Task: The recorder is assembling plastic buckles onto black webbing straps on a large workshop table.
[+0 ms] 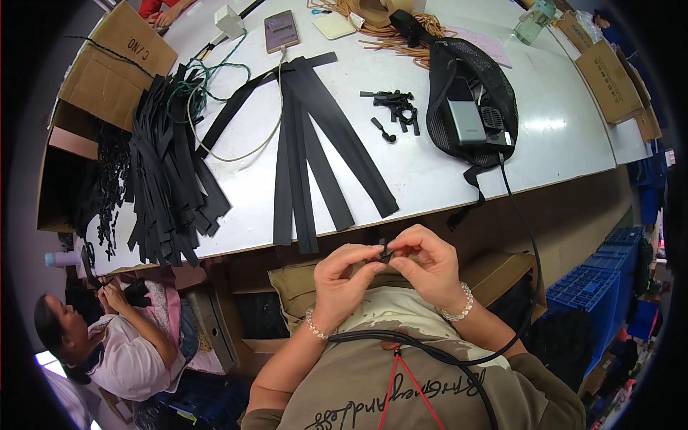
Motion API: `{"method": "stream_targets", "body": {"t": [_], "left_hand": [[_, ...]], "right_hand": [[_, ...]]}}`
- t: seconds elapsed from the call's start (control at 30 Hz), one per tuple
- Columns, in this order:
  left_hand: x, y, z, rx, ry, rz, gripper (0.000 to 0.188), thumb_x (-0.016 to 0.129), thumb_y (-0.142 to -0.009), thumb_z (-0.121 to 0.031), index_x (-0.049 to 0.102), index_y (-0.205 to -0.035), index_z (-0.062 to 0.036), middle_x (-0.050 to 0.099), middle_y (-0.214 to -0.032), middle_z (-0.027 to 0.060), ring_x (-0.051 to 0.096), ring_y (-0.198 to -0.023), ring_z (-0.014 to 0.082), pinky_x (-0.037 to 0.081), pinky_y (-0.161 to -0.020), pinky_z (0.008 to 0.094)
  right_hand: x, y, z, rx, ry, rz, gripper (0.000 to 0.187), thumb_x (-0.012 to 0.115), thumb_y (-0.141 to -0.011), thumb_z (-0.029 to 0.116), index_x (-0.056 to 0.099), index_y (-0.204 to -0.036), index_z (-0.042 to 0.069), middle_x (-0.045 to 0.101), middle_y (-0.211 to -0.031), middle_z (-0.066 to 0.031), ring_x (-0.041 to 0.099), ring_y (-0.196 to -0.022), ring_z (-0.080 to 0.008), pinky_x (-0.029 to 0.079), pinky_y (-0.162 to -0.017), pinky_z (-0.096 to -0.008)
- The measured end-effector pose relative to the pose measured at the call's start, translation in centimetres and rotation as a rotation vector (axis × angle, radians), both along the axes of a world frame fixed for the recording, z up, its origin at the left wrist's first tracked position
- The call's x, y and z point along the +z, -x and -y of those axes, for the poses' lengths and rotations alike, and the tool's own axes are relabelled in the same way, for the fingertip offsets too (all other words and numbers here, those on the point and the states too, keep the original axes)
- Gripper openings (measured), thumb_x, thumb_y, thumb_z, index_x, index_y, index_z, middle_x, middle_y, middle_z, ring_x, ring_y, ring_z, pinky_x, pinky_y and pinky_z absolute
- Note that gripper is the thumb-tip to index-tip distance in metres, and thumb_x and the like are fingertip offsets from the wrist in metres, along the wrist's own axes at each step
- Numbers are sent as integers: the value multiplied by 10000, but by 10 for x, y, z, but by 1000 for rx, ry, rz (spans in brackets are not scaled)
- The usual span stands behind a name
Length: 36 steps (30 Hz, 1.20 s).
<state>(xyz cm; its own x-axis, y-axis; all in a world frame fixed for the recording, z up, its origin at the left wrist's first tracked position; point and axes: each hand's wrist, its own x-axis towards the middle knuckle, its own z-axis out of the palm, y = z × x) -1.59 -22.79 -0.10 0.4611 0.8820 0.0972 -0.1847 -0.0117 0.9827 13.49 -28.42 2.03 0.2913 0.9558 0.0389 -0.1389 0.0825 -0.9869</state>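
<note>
In front of my chest, just off the table's near edge, my left hand (349, 276) and my right hand (428, 266) meet with thumbs and forefingers pinched. Between the fingertips is a small black piece (385, 251), mostly covered, so its exact kind does not show. Both hands grip it. Beyond them on the table lies a small heap of black parts with short tabs (396, 104), with another such part (383, 130) apart from it. Several long flat black strips (312, 143) fan out toward the near edge, left of these parts.
A thick bundle of black strips (168, 172) and a cardboard box (115, 64) occupy the table's left. A phone (281, 32) with a cable lies at the back. A black mesh bag (469, 107) holds a power bank; its cable runs to me. A co-worker (118, 344) sits left.
</note>
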Motion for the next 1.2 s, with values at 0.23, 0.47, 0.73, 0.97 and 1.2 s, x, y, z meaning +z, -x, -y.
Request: {"method": "stream_targets", "body": {"t": [0.23,0.47,0.73,0.97,1.2], "left_hand": [[-1,7,-5,-39,-160,-46,228,671,-736,75,660,-950,-4,642,-895,92,596,-801,167,475,-697,252],[9,7,-8,-137,53,-58,183,641,-787,54,638,-965,10,619,-933,86,585,-834,135,474,-729,236],[2,8,-13,-212,79,-50,172,652,-783,58,634,-949,17,625,-929,89,581,-838,123,470,-730,232],[-1,5,-11,-127,263,-100,182,667,-804,4,639,-983,11,643,-918,50,590,-819,81,490,-733,220],[-27,-1,-13,-27,542,-134,170,668,-818,-47,643,-982,-8,646,-855,21,564,-724,38,452,-627,167]], "right_hand": [[-2,-12,-2,104,-123,323,98,658,-754,-33,615,-841,-18,575,-849,-90,547,-756,-155,448,-677,-255],[-7,-2,1,56,-77,269,41,630,-785,-23,592,-800,-27,580,-777,-82,552,-683,-142,445,-592,-247],[-12,8,3,22,70,-74,33,582,-838,-34,576,-805,-37,531,-829,-45,489,-619,-58,408,-517,-183],[-23,2,-4,41,183,-213,39,591,-855,5,589,-838,-29,568,-785,-31,524,-620,-48,434,-523,-171],[-49,-7,-7,105,351,-263,69,637,-834,29,607,-863,-26,603,-717,-26,551,-575,-53,461,-520,-181]]}}
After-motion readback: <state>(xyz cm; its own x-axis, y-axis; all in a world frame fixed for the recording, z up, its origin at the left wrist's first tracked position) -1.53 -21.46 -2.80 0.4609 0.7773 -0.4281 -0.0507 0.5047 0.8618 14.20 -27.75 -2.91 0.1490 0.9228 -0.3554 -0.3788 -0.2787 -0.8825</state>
